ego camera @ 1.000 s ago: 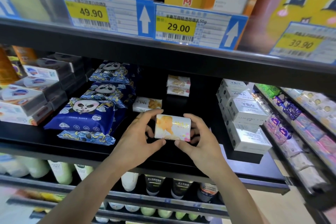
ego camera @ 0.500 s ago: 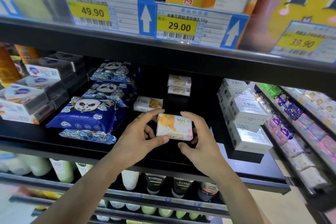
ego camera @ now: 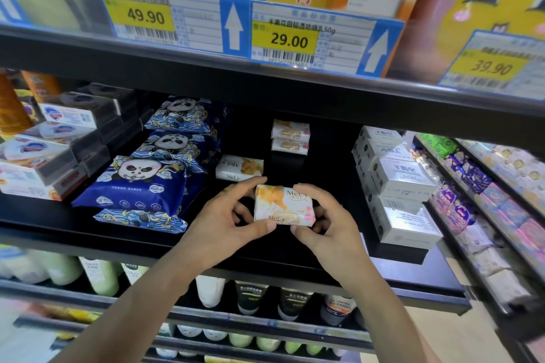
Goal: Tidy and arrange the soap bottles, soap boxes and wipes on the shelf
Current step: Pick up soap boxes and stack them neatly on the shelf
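A white and orange MeLy soap box (ego camera: 283,206) is held over the front of the black shelf (ego camera: 265,262). My left hand (ego camera: 227,224) grips its left end with thumb below and fingers above. My right hand (ego camera: 327,224) grips its right end the same way. Behind it another MeLy soap box (ego camera: 239,168) lies flat, and two more (ego camera: 290,137) are stacked at the back. Blue panda wipes packs (ego camera: 138,186) lie in a row to the left.
White soap boxes (ego camera: 398,186) are stacked at the right of the shelf. Dark and white soap boxes (ego camera: 44,156) are piled at the left. Bottles (ego camera: 250,298) stand on the shelf below. Price tags (ego camera: 289,41) hang on the shelf edge above.
Both hands have turned the soap box so that its printed MeLy face shows, and lowered it slightly toward the shelf.
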Action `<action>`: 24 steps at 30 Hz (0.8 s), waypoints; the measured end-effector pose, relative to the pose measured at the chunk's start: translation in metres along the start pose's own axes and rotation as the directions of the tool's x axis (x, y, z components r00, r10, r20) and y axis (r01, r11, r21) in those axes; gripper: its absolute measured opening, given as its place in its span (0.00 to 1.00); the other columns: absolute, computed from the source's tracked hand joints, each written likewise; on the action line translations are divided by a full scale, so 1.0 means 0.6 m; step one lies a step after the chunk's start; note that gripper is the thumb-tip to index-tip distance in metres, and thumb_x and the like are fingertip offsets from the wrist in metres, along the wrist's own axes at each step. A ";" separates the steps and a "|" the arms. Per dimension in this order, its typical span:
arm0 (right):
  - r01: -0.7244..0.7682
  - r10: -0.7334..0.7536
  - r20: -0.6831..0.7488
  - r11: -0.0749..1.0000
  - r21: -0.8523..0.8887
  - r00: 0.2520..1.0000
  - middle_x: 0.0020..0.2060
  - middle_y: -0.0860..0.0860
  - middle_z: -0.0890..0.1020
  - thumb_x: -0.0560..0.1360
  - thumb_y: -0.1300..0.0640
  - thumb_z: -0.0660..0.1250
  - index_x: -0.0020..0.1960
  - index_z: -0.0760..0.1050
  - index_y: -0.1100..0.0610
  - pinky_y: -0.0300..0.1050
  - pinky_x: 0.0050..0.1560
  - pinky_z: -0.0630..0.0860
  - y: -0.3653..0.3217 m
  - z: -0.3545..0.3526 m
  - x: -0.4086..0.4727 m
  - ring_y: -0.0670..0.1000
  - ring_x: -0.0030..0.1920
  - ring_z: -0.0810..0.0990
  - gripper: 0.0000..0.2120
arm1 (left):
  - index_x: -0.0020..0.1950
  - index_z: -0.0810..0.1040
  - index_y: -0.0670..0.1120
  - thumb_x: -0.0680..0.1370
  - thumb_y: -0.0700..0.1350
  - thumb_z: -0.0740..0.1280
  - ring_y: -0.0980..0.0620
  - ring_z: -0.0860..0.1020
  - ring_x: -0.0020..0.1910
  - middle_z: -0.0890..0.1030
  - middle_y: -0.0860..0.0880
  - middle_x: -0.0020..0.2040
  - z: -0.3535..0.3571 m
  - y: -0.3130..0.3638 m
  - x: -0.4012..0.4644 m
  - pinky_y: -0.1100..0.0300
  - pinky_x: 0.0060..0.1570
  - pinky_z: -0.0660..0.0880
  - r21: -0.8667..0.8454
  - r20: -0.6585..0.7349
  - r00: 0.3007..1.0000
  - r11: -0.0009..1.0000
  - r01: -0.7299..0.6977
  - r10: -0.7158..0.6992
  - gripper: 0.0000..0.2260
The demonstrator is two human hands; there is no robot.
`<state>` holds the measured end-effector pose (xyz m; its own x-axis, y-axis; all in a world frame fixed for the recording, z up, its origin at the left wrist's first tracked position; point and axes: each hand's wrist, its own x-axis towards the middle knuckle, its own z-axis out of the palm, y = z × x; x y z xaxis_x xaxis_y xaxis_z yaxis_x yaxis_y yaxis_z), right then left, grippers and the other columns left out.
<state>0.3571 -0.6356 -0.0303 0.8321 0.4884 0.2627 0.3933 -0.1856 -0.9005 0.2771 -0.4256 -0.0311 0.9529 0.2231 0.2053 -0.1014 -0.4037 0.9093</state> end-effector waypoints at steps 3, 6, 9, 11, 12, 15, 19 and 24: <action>-0.015 0.015 0.003 1.000 -0.008 1.000 0.56 0.44 0.81 0.75 0.66 0.76 0.68 0.76 0.38 0.37 0.48 0.75 -0.002 0.002 -0.001 0.42 0.45 0.76 0.30 | 0.75 0.69 0.70 0.73 0.48 0.81 0.58 0.80 0.50 0.78 0.68 0.61 -0.001 -0.002 0.002 0.69 0.52 0.72 -0.004 0.008 1.000 1.000 0.019 -0.019 0.37; -0.027 0.027 0.015 1.000 0.010 1.000 0.59 0.44 0.82 0.76 0.63 0.76 0.68 0.75 0.36 0.37 0.49 0.75 -0.002 0.003 -0.001 0.43 0.46 0.77 0.29 | 0.76 0.65 0.73 0.73 0.45 0.81 0.59 0.79 0.52 0.78 0.67 0.61 -0.002 -0.002 0.000 0.70 0.51 0.72 0.046 0.009 1.000 0.999 0.003 -0.003 0.41; -0.032 0.031 0.023 0.999 0.022 0.999 0.62 0.44 0.82 0.76 0.61 0.76 0.68 0.76 0.35 0.38 0.50 0.75 -0.002 0.002 -0.001 0.47 0.50 0.78 0.29 | 0.74 0.68 0.72 0.75 0.40 0.79 0.62 0.78 0.44 0.80 0.56 0.53 -0.001 -0.001 -0.003 0.72 0.45 0.72 0.049 -0.025 0.999 0.998 -0.026 0.027 0.39; -0.039 0.038 0.029 0.999 0.018 0.999 0.62 0.44 0.82 0.77 0.60 0.76 0.68 0.75 0.35 0.38 0.50 0.75 -0.003 0.002 -0.001 0.47 0.50 0.78 0.28 | 0.74 0.70 0.70 0.76 0.38 0.77 0.62 0.76 0.41 0.78 0.53 0.51 0.000 -0.001 -0.004 0.71 0.43 0.72 0.031 -0.049 0.998 0.999 -0.041 0.042 0.36; -0.042 0.041 0.031 0.999 0.019 0.999 0.61 0.44 0.82 0.77 0.60 0.76 0.68 0.75 0.35 0.38 0.50 0.75 -0.004 0.001 -0.002 0.46 0.50 0.78 0.28 | 0.73 0.71 0.70 0.76 0.37 0.77 0.62 0.76 0.41 0.78 0.53 0.51 0.001 -0.001 -0.004 0.71 0.43 0.72 0.026 -0.057 0.997 0.999 -0.045 0.046 0.36; -0.052 0.051 0.041 0.998 0.032 0.998 0.61 0.43 0.82 0.77 0.59 0.76 0.69 0.75 0.36 0.39 0.51 0.75 -0.006 0.001 -0.003 0.46 0.51 0.79 0.27 | 0.71 0.74 0.70 0.77 0.37 0.76 0.61 0.76 0.43 0.78 0.54 0.55 0.002 -0.006 -0.002 0.70 0.42 0.73 0.007 -0.069 0.996 0.999 -0.053 0.054 0.34; -0.074 0.071 0.050 0.995 0.062 0.996 0.60 0.42 0.83 0.77 0.57 0.76 0.69 0.76 0.38 0.43 0.54 0.77 -0.009 0.001 -0.003 0.47 0.54 0.80 0.25 | 0.66 0.78 0.70 0.77 0.39 0.76 0.54 0.78 0.50 0.77 0.59 0.62 0.001 -0.015 0.002 0.67 0.44 0.74 -0.012 -0.070 0.994 0.996 -0.089 0.088 0.28; -0.066 0.065 0.056 0.998 0.018 0.996 0.61 0.38 0.82 0.77 0.57 0.75 0.69 0.74 0.37 0.47 0.57 0.77 -0.013 0.004 -0.005 0.47 0.58 0.80 0.26 | 0.65 0.79 0.67 0.78 0.39 0.75 0.54 0.78 0.49 0.77 0.61 0.61 0.002 -0.011 0.001 0.69 0.46 0.73 0.003 -0.083 0.992 0.995 -0.099 0.099 0.25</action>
<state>0.3505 -0.6337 -0.0252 0.8326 0.5225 0.1840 0.3304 -0.2018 -0.9220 0.2787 -0.4241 -0.0373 0.9112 0.2548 0.3238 -0.1946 -0.4265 0.8833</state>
